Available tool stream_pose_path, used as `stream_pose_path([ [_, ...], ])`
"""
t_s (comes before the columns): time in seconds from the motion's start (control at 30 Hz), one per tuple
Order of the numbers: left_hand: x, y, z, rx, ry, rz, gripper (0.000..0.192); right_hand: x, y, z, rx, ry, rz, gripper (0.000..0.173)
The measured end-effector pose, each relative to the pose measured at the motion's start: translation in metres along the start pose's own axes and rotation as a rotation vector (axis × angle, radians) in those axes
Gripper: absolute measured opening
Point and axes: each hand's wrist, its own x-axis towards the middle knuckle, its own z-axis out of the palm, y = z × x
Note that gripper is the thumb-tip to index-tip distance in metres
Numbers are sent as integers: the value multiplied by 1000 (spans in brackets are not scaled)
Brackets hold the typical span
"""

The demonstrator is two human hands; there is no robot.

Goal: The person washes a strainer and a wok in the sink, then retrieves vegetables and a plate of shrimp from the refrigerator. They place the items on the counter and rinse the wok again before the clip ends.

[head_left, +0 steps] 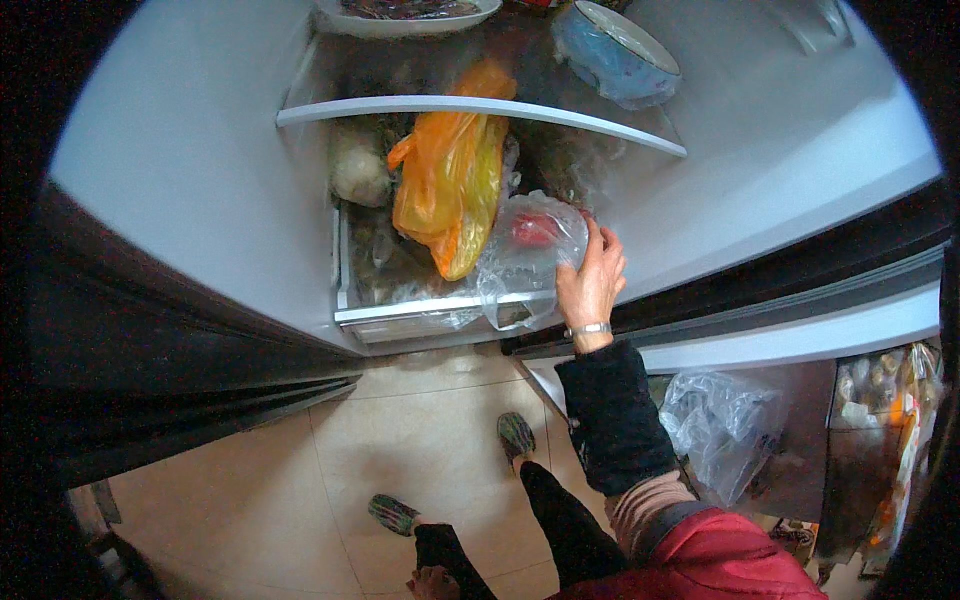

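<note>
My right hand (591, 276) is at a clear plastic bag (517, 262), its thumb and fingers around the bag's right side. Something red (535, 228) shows through the plastic. The bag is over the front of the refrigerator's open-topped drawer (420, 309), and its loose end hangs past the rim. Left of it lies an orange and yellow plastic bag (454, 195), its contents hidden. A pale round vegetable (361, 174) sits at the drawer's left side. Down by my leg, my left hand (433, 583) is dim and partly cut off, with its fingers hard to make out.
Above the drawer, a shelf with a white front edge (480, 106) holds a plastic-wrapped blue bowl (619, 60) and a white dish (412, 24). The open door's shelf (795, 341) is at right. Beyond it are a crumpled clear bag (720, 427) and packed food (885, 405).
</note>
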Motion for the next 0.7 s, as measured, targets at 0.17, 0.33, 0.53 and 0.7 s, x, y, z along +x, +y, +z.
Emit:
stream_pose_path([
  [0.17, -3, -1, 2, -10, -3, -7, 10, 12, -42, -34, 463, -116, -222, 50],
  [0.33, -7, -3, 6, -21, -4, -11, 10, 70, -33, 9, 304, 43, -64, 51],
  [0.53, -16, -2, 12, -26, -12, -29, 11, 140, -1, 38, -365, -266, 68, 79],
  [0.7, -25, 4, 18, -33, -18, -47, 13, 175, 25, 54, -311, -581, 205, 66],
])
